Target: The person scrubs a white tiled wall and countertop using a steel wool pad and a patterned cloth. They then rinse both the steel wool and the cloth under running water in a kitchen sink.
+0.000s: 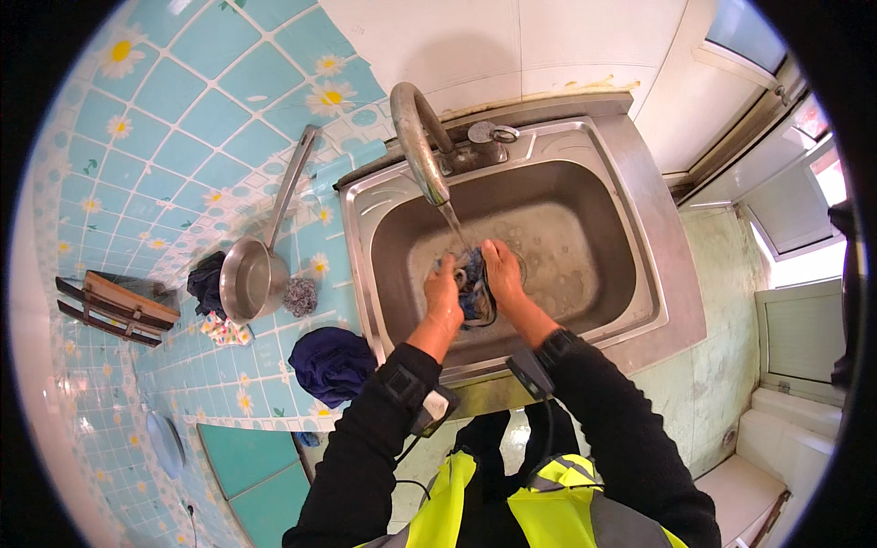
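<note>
Both hands are over a stainless steel sink [620,226], under a running stream of water [455,222] from the curved metal faucet [418,144]. Between them is a wet, bunched blue and dark cloth-like item [473,301] with pale parts; its exact kind is unclear. My left hand [444,294] grips its left side, with the thumb near the top. My right hand [503,274] holds its right side, fingers partly hidden. Water runs onto the item between the hands. The faucet's lever [488,133] stands behind the basin.
Left on the tiled counter are a long-handled metal ladle [253,281], a steel wool scrubber [300,297], a dark cloth [205,284], a patterned cloth [226,330] and a bunched navy cloth [332,366]. A wooden rack [116,308] is farther left. A wall rises behind the sink.
</note>
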Demonstrator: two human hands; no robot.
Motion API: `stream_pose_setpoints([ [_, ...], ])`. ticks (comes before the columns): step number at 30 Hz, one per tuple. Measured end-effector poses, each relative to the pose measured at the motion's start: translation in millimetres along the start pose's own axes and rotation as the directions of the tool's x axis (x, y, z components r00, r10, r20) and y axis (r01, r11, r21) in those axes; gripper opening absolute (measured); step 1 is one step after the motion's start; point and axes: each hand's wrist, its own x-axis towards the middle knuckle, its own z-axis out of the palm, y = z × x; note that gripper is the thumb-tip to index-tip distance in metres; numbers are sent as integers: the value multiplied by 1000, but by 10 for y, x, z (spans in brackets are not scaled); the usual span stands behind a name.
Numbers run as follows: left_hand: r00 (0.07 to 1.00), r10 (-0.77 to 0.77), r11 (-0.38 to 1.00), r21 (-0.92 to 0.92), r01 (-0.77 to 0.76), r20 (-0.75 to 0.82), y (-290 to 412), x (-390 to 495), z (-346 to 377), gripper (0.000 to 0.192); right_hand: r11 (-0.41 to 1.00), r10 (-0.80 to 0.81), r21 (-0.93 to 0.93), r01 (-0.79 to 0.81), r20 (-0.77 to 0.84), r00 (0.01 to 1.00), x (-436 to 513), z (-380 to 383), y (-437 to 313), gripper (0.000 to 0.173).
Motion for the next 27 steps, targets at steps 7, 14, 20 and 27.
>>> stream_pose_setpoints([
  [7, 947, -31, 970, -218, 106, 319, -107, 202, -137, 33, 650, -654, -449, 613, 81, 752, -726, 164, -371, 19],
  [14, 991, 110, 994, -19, -109, 79, -321, 128, -8, 35, 942, -200, -295, 162, -102, 975, 122, 183, 11, 35],
  [20, 968, -163, 986, 3, 166, 193, -234, 72, -110, 36, 976, -130, -187, 110, -101, 986, 67, 78, 134, 35],
  [27, 911, -26, 997, -50, 51, 411, -232, 315, -362, 41, 805, -479, -400, 437, -5, 878, -685, 177, -251, 23],
])
